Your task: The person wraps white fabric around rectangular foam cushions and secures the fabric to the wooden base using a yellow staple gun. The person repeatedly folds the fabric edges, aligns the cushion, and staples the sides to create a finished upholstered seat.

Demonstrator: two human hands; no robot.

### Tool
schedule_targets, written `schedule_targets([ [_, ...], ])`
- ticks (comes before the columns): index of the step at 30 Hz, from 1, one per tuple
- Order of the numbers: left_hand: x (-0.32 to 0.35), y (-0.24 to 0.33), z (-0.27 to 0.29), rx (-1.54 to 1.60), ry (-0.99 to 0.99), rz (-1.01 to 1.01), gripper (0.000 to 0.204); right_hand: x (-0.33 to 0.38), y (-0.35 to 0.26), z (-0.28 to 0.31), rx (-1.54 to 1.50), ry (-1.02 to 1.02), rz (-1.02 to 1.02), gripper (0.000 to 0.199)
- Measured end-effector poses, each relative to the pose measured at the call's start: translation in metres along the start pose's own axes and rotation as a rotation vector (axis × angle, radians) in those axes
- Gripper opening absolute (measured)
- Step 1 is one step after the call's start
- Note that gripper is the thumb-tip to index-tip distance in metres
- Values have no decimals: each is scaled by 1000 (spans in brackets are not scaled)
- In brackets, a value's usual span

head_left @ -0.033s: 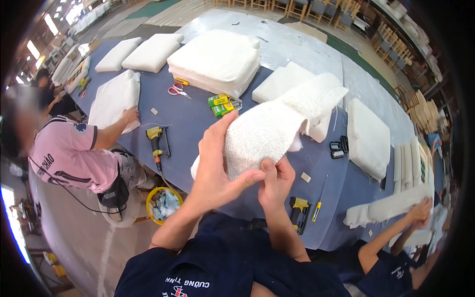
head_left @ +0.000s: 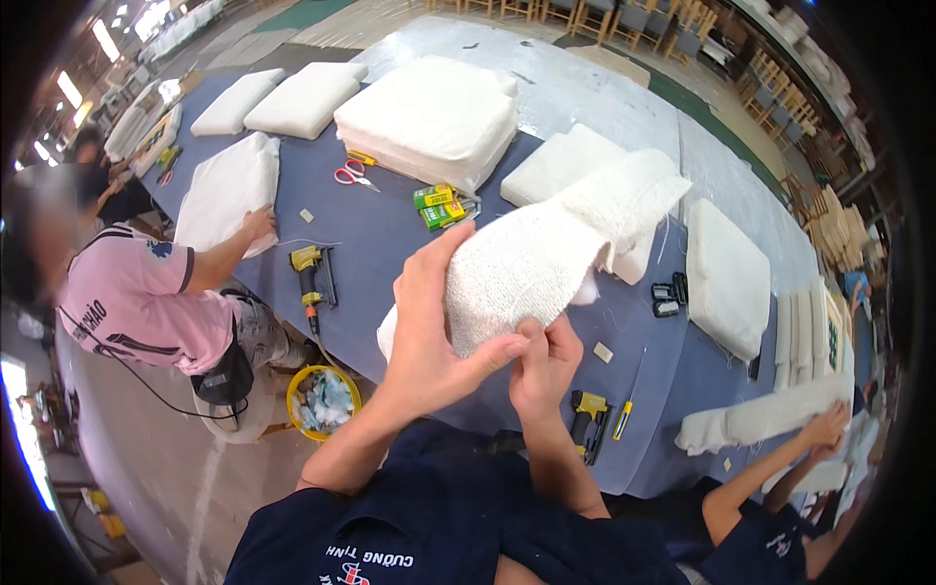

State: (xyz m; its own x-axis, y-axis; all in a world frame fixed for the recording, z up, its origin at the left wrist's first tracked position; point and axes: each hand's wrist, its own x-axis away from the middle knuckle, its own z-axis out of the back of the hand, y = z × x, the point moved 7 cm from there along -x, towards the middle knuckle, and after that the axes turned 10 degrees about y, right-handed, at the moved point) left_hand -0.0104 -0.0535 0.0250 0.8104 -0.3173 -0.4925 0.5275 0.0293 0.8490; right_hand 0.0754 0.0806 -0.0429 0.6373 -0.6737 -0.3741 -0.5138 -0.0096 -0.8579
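I hold a white, nubby-textured cushion cover up over the near edge of a blue-grey worktable. My left hand grips its left side, thumb underneath and fingers over the top. My right hand pinches the lower edge just right of the left thumb. The cover's far end drapes onto a white cushion behind it.
A person in a pink shirt at the left presses a white cushion. On the table lie a yellow staple gun, red scissors, green boxes and more cushions. Another person's hands hold white fabric at lower right. A yellow bucket stands below.
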Motion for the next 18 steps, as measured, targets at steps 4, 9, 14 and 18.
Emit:
schedule_targets([
  [4,-1,-4,-1,-200,78,-132,104,0,-9,0,59,-90,-83,33],
  [9,-8,0,-7,-244,88,-192,109,-15,100,143,656,-298,-556,31],
  [14,-23,13,-26,-234,37,-237,113,29,238,401,1762,-135,-67,43],
  [18,-26,21,-35,-304,59,-310,111,41,258,423,1733,-159,-257,40],
])
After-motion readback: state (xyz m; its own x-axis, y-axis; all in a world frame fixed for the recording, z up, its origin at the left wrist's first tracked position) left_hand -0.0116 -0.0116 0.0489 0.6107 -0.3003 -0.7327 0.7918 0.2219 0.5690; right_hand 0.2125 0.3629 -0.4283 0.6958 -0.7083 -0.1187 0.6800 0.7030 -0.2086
